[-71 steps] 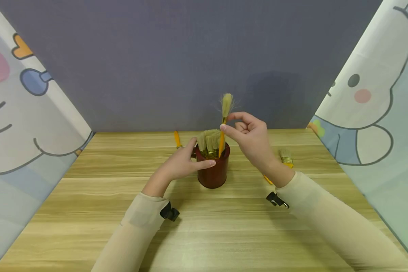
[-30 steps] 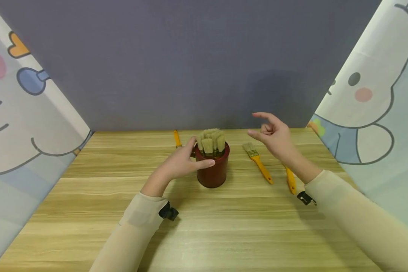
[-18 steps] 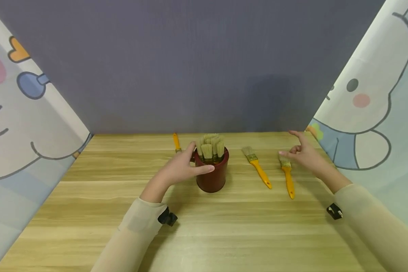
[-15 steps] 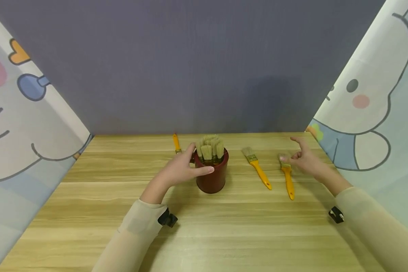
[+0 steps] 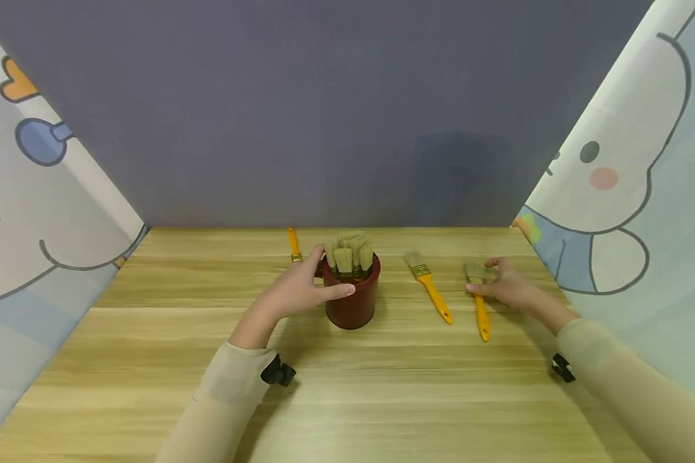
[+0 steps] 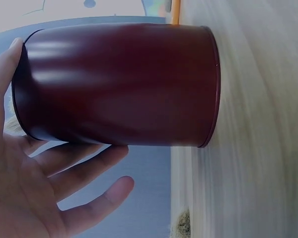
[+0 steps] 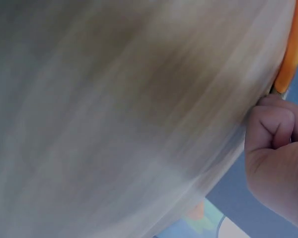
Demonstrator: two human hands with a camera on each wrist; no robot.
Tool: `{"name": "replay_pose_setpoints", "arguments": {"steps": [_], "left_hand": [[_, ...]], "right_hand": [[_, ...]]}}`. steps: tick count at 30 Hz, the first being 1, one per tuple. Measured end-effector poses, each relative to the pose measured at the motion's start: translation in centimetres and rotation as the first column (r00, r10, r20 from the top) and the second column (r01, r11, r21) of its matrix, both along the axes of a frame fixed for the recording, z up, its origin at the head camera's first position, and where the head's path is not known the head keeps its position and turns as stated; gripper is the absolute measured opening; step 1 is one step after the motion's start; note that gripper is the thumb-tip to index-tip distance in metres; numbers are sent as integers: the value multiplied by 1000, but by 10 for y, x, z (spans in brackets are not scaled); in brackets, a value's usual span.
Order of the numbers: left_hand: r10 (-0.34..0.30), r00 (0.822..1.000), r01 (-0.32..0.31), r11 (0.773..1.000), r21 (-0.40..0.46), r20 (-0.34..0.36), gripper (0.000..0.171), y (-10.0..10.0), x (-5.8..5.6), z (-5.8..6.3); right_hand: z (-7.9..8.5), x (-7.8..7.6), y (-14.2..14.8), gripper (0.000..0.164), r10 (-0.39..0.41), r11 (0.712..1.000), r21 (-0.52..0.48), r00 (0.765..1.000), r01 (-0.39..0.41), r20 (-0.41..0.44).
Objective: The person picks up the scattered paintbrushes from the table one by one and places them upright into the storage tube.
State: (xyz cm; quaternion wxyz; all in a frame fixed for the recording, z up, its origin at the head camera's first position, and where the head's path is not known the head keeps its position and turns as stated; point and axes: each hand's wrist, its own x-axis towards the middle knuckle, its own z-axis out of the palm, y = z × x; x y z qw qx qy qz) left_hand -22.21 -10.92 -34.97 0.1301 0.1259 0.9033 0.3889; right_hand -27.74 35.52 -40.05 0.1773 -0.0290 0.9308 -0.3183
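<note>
A dark red mug [image 5: 350, 312] stands upright on the table, packed with several bristle-up paintbrushes [image 5: 343, 258]. My left hand [image 5: 292, 290] holds its rim from the left, thumb across the front and fingers at the back; in the left wrist view two or more fingers spread beside the mug [image 6: 119, 84]. My right hand [image 5: 515, 289] has its thumb and curled fingers round the rightmost flat paintbrush [image 5: 482, 320], near the metal ferrule, while the brush lies on the table. Its orange handle [image 7: 290, 54] and my curled right fingers [image 7: 270, 124] show in the right wrist view.
Between mug and right hand lies another flat paintbrush [image 5: 434, 297] with an orange handle. One more paintbrush [image 5: 293, 243] lies behind the left hand, partly hidden. A grey panel [image 5: 324, 116] closes the back of the wooden table [image 5: 382, 399]; cartoon-printed sheets [image 5: 608, 128] flank it.
My right hand first held a round brush at the mug, which now stands among the others. It then moved right and down onto the rightmost paintbrush. My left hand stays on the mug.
</note>
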Motion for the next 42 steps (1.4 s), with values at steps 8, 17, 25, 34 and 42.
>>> {"name": "replay_pose_setpoints", "arguments": {"steps": [8,17,25,34,42], "left_hand": [[-12,1000,12,1000,-4,-7,125,-2,-1,3],[-13,1000,13,1000,2,22,128,-2,2,8],[-8,999,8,1000,-9,39,129,-2,4,9],[-24,1000,24,998,-61,1,127,-3,4,6],[-48,999,48,997,-68,9,129,-3,3,6]], "right_hand": [[-4,-2,0,102,-9,997,79,1000,7,28],[0,-2,-1,102,-23,997,71,999,21,37],[1,1,-3,97,-25,996,82,999,27,-24],[-5,5,-4,57,26,999,25,997,-24,-66],[-4,4,-3,45,-16,999,45,998,19,-59]]}}
